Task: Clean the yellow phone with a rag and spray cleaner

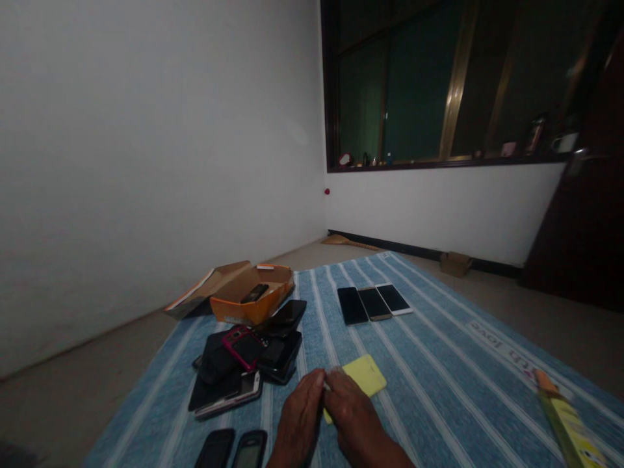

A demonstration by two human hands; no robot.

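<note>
My left hand (301,411) and my right hand (351,408) meet at their fingertips low in the middle of the head view. Both have their fingers closed and drawn together; a small pale bit shows between the tips, too small to name. A flat yellow piece with rounded corners (366,376) lies under and beside my right hand, and its near edge peeks out between the hands. Left of my left hand is a heap of old mobile phones (227,364), one with a pink frame (244,348). Two dark phones (249,450) lie side by side nearer to me.
Three smartphones (375,304) lie in a row farther back on the blue striped cloth (439,364). An orange cardboard box (253,315), flap open, holds a phone (255,293). At the right lies a yellow-green tube-like package (568,419). A white wall (195,130) rises on the left.
</note>
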